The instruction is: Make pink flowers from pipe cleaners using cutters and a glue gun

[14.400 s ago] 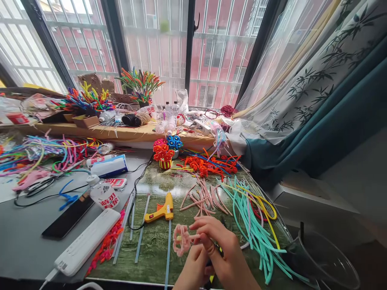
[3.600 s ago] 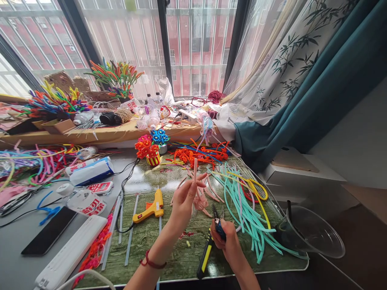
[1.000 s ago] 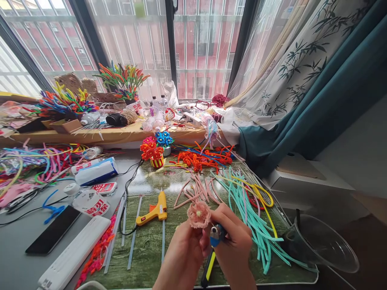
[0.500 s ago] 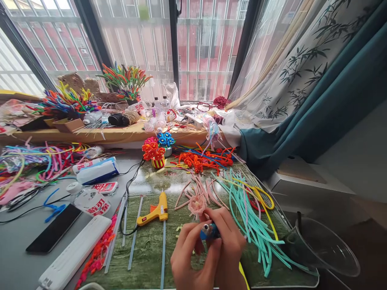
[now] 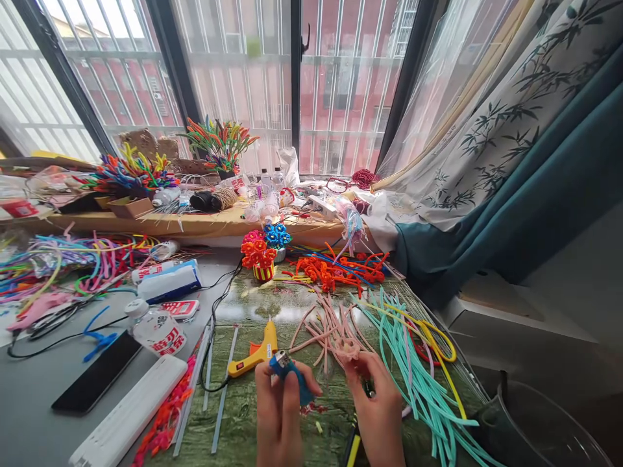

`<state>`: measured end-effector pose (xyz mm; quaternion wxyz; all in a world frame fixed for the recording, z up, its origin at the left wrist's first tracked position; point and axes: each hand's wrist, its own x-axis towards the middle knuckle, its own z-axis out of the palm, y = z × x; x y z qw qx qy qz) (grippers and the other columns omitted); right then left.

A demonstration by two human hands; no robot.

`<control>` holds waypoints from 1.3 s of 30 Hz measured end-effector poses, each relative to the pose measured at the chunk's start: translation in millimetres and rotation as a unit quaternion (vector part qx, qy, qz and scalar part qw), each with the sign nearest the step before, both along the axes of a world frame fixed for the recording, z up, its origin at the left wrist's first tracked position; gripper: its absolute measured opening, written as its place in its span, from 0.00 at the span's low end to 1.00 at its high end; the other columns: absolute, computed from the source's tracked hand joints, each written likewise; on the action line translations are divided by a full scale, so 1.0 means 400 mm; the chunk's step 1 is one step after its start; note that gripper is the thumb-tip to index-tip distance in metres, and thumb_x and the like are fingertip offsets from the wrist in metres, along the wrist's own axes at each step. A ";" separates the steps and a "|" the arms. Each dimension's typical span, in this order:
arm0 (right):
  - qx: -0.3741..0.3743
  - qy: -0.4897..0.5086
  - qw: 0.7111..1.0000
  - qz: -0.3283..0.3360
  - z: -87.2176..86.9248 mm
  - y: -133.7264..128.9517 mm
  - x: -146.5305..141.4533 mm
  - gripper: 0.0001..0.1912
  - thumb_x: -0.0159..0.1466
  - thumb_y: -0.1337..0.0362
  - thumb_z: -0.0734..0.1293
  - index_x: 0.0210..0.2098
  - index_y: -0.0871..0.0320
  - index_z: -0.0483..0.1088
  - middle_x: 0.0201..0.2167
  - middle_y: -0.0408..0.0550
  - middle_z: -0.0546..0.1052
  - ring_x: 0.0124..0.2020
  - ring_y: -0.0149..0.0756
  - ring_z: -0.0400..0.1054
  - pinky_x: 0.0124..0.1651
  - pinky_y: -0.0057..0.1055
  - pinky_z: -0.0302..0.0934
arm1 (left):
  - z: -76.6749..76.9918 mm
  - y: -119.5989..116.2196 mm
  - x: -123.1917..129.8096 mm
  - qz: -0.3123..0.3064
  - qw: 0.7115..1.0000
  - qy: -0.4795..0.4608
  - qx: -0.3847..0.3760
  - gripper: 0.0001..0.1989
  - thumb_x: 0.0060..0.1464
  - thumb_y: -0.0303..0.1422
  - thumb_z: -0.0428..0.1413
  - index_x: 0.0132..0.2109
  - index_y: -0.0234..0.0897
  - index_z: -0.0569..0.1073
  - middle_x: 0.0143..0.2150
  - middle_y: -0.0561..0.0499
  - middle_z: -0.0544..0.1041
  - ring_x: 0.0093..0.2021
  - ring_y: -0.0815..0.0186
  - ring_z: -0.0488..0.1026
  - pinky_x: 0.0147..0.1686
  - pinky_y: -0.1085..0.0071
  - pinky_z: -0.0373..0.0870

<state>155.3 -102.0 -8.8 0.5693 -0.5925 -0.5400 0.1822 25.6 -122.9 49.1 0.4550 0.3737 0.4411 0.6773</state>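
Workspace seen from above, with both hands over the green, marbled mat [image 5: 250,415] on the grey worktop [image 5: 29,389]. The left hand [image 5: 285,402] grips a blue lighter with a metal top [image 5: 296,379]; its fingers are closed around the body, and the metal end points up and to the left, near the yellow glue gun [image 5: 256,353]. The right hand [image 5: 376,395] holds a pink, fuzzy, open-petalled flower [image 5: 346,349], the fingers pinched together beneath the bloom. A small dark object shows within this hand, too hidden to identify. The flower is raised in front of loose pink fuzzy stems [image 5: 324,324]; the two hands are apart. Right of the right hand lies a bundle of mint-green fuzzy stems [image 5: 418,376], with a looped yellow stem [image 5: 440,340] across its upper part. Below and between the hands, a black-and-yellow handle [image 5: 354,447] is partly visible. Beyond the glue gun stands a red-and-yellow striped pot [image 5: 263,271] bearing orange and pink flowers [image 5: 257,248], beside a heap of orange fuzzy stems [image 5: 331,271]. At left lie a black phone [image 5: 97,376] and a white power strip [image 5: 131,408].
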 end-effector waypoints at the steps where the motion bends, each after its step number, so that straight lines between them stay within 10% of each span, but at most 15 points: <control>1: -0.026 0.028 0.999 0.014 -0.006 -0.003 0.002 0.12 0.64 0.55 0.66 0.33 0.57 0.73 0.27 0.47 0.75 0.27 0.38 0.70 0.31 0.30 0.63 | -0.010 0.005 -0.008 -0.008 1.000 0.004 0.002 0.17 0.52 0.49 0.58 0.34 0.41 0.66 0.25 0.56 0.69 0.26 0.68 0.65 0.28 0.74 0.65; 13: -0.047 0.080 0.989 0.117 0.048 -0.017 0.035 0.13 0.63 0.53 0.66 0.33 0.56 0.74 0.24 0.44 0.75 0.26 0.36 0.69 0.27 0.25 0.62 | -0.073 0.035 -0.029 -0.120 0.984 0.081 -0.104 0.27 0.48 0.59 0.54 0.28 0.36 0.72 0.24 0.54 0.65 0.24 0.69 0.55 0.25 0.73 0.53; 21: -0.052 -0.011 0.990 0.129 0.060 0.021 0.087 0.14 0.65 0.54 0.64 0.30 0.56 0.74 0.24 0.44 0.74 0.24 0.35 0.67 0.26 0.26 0.59 | -0.042 0.093 -0.061 -0.210 0.951 0.214 -0.073 0.27 0.54 0.58 0.48 0.25 0.38 0.65 0.24 0.55 0.61 0.28 0.66 0.57 0.29 0.72 0.52; 32: -0.017 -0.114 0.973 0.201 0.076 0.388 0.038 0.14 0.65 0.60 0.61 0.35 0.59 0.78 0.30 0.50 0.80 0.31 0.40 0.72 0.35 0.32 0.63 | -0.091 0.439 -0.082 -0.174 0.963 0.171 -0.118 0.27 0.55 0.54 0.50 0.20 0.37 0.62 0.18 0.59 0.57 0.19 0.73 0.52 0.20 0.73 0.47; 39: -0.029 -0.132 0.968 0.213 0.031 0.600 -0.007 0.16 0.64 0.58 0.61 0.35 0.57 0.79 0.30 0.51 0.82 0.31 0.43 0.74 0.35 0.33 0.64 | -0.186 0.603 -0.091 -0.154 0.962 0.124 -0.190 0.15 0.63 0.42 0.51 0.38 0.32 0.71 0.29 0.55 0.72 0.23 0.74 0.68 0.23 0.75 0.67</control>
